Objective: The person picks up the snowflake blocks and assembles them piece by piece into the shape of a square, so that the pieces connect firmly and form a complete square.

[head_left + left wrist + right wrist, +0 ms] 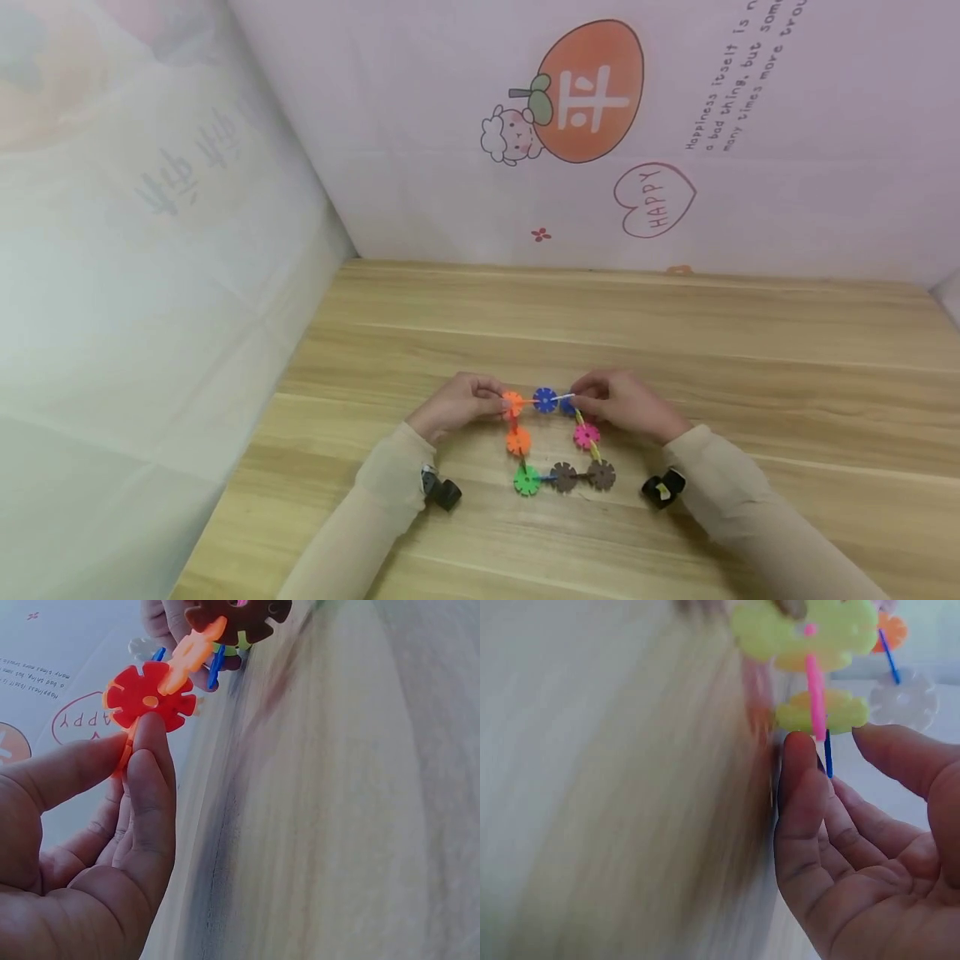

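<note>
A closed loop of notched plastic snowflake discs, slotted edge to edge, hangs between the two hands. My left hand pinches an orange disc at the loop's far left corner between thumb and fingertips; a red disc joins it. At the far right corner my right hand holds the loop by thumb and finger, around a yellow disc and a blue disc seen edge-on. Another blue disc sits between the hands. Nearer are a pink disc, a green disc and brown discs.
Beneath the hands is a wood-grain table. A printed white sheet stands along its back edge, and a pale sheet hangs at the left. Small black devices are strapped at both wrists.
</note>
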A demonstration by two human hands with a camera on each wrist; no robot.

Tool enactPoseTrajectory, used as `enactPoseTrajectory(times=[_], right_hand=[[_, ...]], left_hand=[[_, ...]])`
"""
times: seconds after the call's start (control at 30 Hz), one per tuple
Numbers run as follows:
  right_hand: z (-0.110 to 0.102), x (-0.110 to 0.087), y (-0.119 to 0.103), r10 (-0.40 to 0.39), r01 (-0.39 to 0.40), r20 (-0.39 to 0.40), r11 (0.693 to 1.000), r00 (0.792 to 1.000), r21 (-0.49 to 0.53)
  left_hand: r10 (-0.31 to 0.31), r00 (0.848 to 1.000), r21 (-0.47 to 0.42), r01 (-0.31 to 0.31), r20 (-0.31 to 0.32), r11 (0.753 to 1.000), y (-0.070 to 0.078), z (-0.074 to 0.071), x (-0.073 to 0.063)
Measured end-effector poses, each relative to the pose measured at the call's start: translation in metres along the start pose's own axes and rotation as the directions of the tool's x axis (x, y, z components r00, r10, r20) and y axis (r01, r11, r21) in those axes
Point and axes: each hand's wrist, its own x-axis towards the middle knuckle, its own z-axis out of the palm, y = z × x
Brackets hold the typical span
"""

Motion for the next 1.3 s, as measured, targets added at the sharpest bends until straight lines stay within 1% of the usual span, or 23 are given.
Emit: enactPoseTrajectory(times=[0.07, 0.2, 0.33, 0.43, 0.6, 0.77, 0.83, 0.93, 1.03, 1.3], right_hand=[[0.001, 0.001, 0.0, 0.043, -0.044, 0.022, 0.996, 0.999, 0.079], [-0.002, 0.0, 0.005, 0.085, -0.093, 0.045, 0.975, 0.995, 0.204], [-0.007, -0.004, 0.012, 0.097, -0.104, 0.038, 0.955, 0.995, 0.278], [-0.009, -0.007, 0.016, 0.099, -0.104, 0.031, 0.939, 0.995, 0.327], [-0.008, -0.012, 0.019, 0.099, -0.109, 0.047, 0.895, 0.994, 0.432], [-0.006, -0.015, 0.017, 0.091, -0.097, 0.036, 0.885, 0.995, 0.456], [-0.005, -0.015, 0.015, 0.105, -0.108, 0.03, 0.885, 0.994, 0.453], [-0.004, -0.016, 0.012, 0.117, -0.118, 0.029, 0.891, 0.993, 0.438], [-0.004, -0.017, 0.01, 0.125, -0.123, 0.023, 0.895, 0.992, 0.428], [-0.004, -0.017, 0.01, 0.145, -0.139, 0.016, 0.902, 0.989, 0.408]], left_hand=[[-0.003, 1.0, 0.002, 0.003, -0.004, 1.0, -0.002, 0.0, 0.001], [-0.005, 1.0, 0.013, 0.006, -0.014, 1.0, -0.002, 0.001, 0.001], [0.006, 1.0, 0.022, -0.006, -0.014, 1.0, -0.002, -0.001, 0.0], [0.004, 1.0, 0.017, -0.003, -0.014, 1.0, -0.002, -0.001, 0.001], [-0.001, 1.0, 0.009, 0.001, -0.014, 1.0, -0.003, -0.001, 0.002], [-0.001, 1.0, 0.012, 0.001, -0.015, 1.0, -0.004, 0.001, 0.002], [0.003, 1.0, 0.02, -0.003, -0.017, 1.0, -0.004, 0.001, 0.002], [0.012, 1.0, 0.033, -0.012, -0.017, 0.999, -0.004, 0.002, 0.003], [0.011, 1.0, 0.026, -0.01, -0.016, 1.0, -0.003, 0.002, 0.003], [0.007, 1.0, 0.036, -0.007, -0.022, 0.999, 0.001, 0.003, 0.004]])
